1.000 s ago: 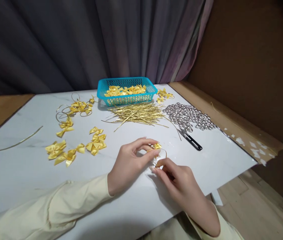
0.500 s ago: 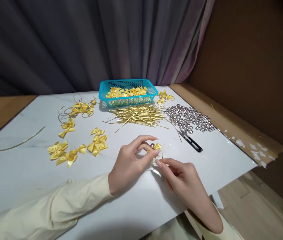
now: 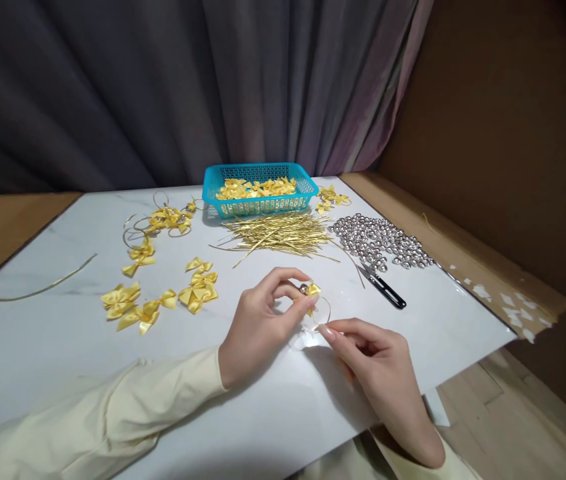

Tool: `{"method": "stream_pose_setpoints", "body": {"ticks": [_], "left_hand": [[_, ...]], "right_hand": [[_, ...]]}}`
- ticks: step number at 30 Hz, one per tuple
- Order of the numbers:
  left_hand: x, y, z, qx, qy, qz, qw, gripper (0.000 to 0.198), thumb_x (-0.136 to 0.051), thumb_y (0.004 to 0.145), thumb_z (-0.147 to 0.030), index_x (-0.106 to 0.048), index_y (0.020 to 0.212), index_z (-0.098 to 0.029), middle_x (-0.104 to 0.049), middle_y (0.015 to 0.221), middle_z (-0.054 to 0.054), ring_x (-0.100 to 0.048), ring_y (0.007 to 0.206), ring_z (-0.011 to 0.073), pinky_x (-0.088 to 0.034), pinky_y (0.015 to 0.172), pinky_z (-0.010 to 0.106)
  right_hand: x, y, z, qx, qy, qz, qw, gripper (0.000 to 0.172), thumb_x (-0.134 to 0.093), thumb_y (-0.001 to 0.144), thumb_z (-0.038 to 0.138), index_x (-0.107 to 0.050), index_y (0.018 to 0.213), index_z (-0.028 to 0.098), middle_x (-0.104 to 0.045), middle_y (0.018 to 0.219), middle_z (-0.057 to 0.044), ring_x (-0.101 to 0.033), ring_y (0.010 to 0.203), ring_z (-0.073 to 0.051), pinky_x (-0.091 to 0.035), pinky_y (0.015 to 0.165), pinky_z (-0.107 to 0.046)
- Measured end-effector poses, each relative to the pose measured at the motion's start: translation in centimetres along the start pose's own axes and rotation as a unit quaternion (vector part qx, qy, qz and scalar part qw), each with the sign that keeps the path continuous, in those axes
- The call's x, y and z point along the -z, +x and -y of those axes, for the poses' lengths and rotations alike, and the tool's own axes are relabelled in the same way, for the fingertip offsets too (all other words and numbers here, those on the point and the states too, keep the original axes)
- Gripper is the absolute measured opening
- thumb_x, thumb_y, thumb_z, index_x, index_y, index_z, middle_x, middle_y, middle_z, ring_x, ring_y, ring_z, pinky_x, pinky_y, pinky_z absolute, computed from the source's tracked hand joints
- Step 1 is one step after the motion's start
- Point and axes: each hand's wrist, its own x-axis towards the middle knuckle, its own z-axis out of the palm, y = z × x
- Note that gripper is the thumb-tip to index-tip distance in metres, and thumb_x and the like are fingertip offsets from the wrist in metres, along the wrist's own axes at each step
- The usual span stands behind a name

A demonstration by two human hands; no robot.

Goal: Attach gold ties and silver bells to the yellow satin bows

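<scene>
My left hand (image 3: 263, 320) pinches a small yellow ribbon bow (image 3: 313, 291) with a silver bell (image 3: 305, 289) on it, just above the white tabletop (image 3: 63, 347). My right hand (image 3: 370, 357) pinches the end of a thin gold wire loop (image 3: 327, 308) that runs from the bow. Both hands are closed in pinches, close together at the table's front centre.
A turquoise basket (image 3: 257, 190) of yellow bows stands at the back. In front of it lie a heap of gold wires (image 3: 277, 235), a pile of silver bells (image 3: 377, 239) and black snips (image 3: 383, 287). Finished yellow bows (image 3: 163, 300) are scattered at the left. Cardboard (image 3: 463, 253) borders the right.
My right hand has drawn back a little toward me and to the right, pulling the gold wire out into a loop. My left hand keeps its hold on the bow.
</scene>
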Motion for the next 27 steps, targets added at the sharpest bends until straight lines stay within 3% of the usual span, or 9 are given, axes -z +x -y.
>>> {"method": "stream_pose_setpoints", "body": {"ticks": [2,6,8,14,18,21,27], "left_hand": [[0.0,0.0,0.0,-0.001,-0.002,-0.003,1.0,0.02,-0.062,0.077,-0.026,-0.053,0.094,-0.02,-0.06,0.073,-0.001,-0.06,0.067,0.0137,-0.046,0.06,0.023],[0.0,0.1,0.2,-0.007,-0.004,-0.013,1.0,0.019,-0.062,0.076,-0.026,-0.052,0.092,-0.02,-0.06,0.073,-0.001,-0.059,0.066,0.0137,-0.046,0.058,0.023],[-0.1,0.2,0.3,-0.006,-0.002,-0.013,1.0,0.019,-0.062,0.077,-0.026,-0.052,0.092,-0.02,-0.059,0.072,-0.001,-0.06,0.066,0.0138,-0.046,0.057,0.023],[0.0,0.1,0.3,0.006,0.011,0.0,1.0,0.019,-0.061,0.078,-0.027,-0.051,0.092,-0.02,-0.059,0.07,-0.002,-0.06,0.068,0.0141,-0.046,0.059,0.023],[-0.1,-0.1,0.2,0.005,0.013,0.004,1.0,0.017,-0.06,0.079,-0.027,-0.051,0.091,-0.02,-0.059,0.07,-0.002,-0.061,0.069,0.0146,-0.046,0.06,0.023],[-0.1,-0.2,0.2,0.006,0.014,0.011,1.0,0.016,-0.059,0.079,-0.027,-0.051,0.091,-0.02,-0.06,0.071,-0.001,-0.062,0.07,0.0154,-0.046,0.061,0.024],[-0.1,-0.1,0.5,-0.002,0.021,0.011,1.0,0.016,-0.06,0.078,-0.025,-0.052,0.091,-0.02,-0.061,0.074,-0.001,-0.061,0.071,0.0149,-0.046,0.06,0.023]], "right_hand": [[0.0,-0.1,-0.1,0.001,0.035,-0.006,0.999,0.023,-0.06,0.077,0.034,-0.063,0.068,0.013,-0.032,0.036,0.008,-0.025,0.037,-0.005,-0.024,0.04,-0.02],[-0.1,0.1,-0.6,-0.048,0.145,0.052,0.987,0.023,-0.061,0.077,0.036,-0.058,0.071,0.014,-0.029,0.036,0.01,-0.019,0.034,-0.004,-0.016,0.037,-0.019],[-0.2,0.2,-0.8,-0.046,0.155,0.037,0.986,0.023,-0.061,0.078,0.036,-0.057,0.072,0.014,-0.029,0.036,0.01,-0.019,0.034,-0.004,-0.016,0.037,-0.019],[-0.5,-0.4,-0.4,0.088,-0.029,-0.099,0.991,0.017,-0.059,0.079,0.032,-0.055,0.08,0.015,-0.03,0.044,0.009,-0.028,0.04,-0.006,-0.026,0.039,-0.018],[-0.7,-0.4,-0.5,0.157,-0.141,-0.065,0.975,0.018,-0.059,0.079,0.027,-0.053,0.092,0.016,-0.033,0.047,0.009,-0.031,0.041,-0.007,-0.031,0.042,-0.017],[-0.9,-0.2,-0.8,0.169,-0.195,-0.057,0.965,0.01,-0.056,0.081,0.025,-0.055,0.087,0.017,-0.028,0.046,0.009,-0.028,0.039,-0.007,-0.028,0.04,-0.017],[-0.9,-0.4,-0.5,0.208,-0.163,-0.066,0.962,0.011,-0.053,0.082,0.019,-0.059,0.073,0.017,-0.04,0.05,0.005,-0.031,0.042,-0.006,-0.03,0.043,-0.016]]}}
